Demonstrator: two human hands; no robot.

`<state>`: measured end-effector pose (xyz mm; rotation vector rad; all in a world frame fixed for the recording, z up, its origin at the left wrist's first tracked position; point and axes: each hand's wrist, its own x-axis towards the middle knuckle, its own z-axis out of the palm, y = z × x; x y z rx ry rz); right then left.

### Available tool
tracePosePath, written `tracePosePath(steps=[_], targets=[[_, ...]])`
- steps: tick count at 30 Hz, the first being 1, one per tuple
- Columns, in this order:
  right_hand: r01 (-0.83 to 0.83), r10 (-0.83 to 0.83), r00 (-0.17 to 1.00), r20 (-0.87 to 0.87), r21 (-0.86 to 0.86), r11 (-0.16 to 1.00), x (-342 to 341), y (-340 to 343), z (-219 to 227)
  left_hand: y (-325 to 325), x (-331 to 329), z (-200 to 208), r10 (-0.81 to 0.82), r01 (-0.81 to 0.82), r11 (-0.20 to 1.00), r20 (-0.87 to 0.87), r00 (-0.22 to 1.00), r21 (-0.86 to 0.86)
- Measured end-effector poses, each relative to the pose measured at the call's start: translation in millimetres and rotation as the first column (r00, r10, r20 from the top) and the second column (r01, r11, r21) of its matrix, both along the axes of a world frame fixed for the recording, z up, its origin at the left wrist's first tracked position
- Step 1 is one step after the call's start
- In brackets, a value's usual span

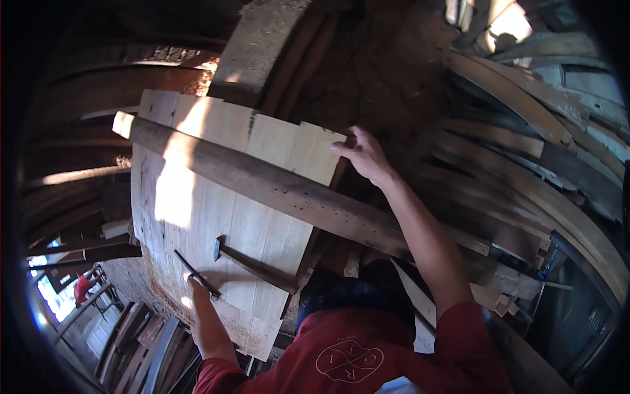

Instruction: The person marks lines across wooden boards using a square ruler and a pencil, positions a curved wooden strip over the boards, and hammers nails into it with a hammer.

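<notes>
A panel of pale boards (282, 141) lies in front of me, its far edge uneven. My right hand (365, 155) grips its far right corner, thumb on top and the other fingers at the edge. A long dark wooden beam (262, 177) rests across the panel, running from the far left toward my right arm. Near the panel's left side, my left hand (199, 290) is closed at a slim dark tool (189, 264), whose exact kind I cannot make out. Between that tool and my body lies a hammer (252, 262) with a wooden handle.
A thick plank with wood shavings (252, 49) stretches away beyond the panel. Stacked curved timbers (525, 151) crowd the right side, and more boards (141, 341) lie at the lower left. Far left, a person in red (83, 287) is near a bright opening.
</notes>
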<state>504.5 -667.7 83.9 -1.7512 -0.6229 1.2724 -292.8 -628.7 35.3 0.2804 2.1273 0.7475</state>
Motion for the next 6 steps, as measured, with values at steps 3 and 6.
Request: tracePosePath(steps=[3,6], targets=[[-0.074,0.074,0.997,0.027,-0.009,0.997,2.1,3.8,-6.0,8.5,-3.4,22.4,0.125,-0.116,0.988,0.086,0.988,-0.106],[-0.039,0.037,0.997,-0.074,-0.021,0.999,5.1,1.6,-0.7,1.1,-10.6,14.5,0.071,-0.067,0.997,0.108,0.992,-0.036]])
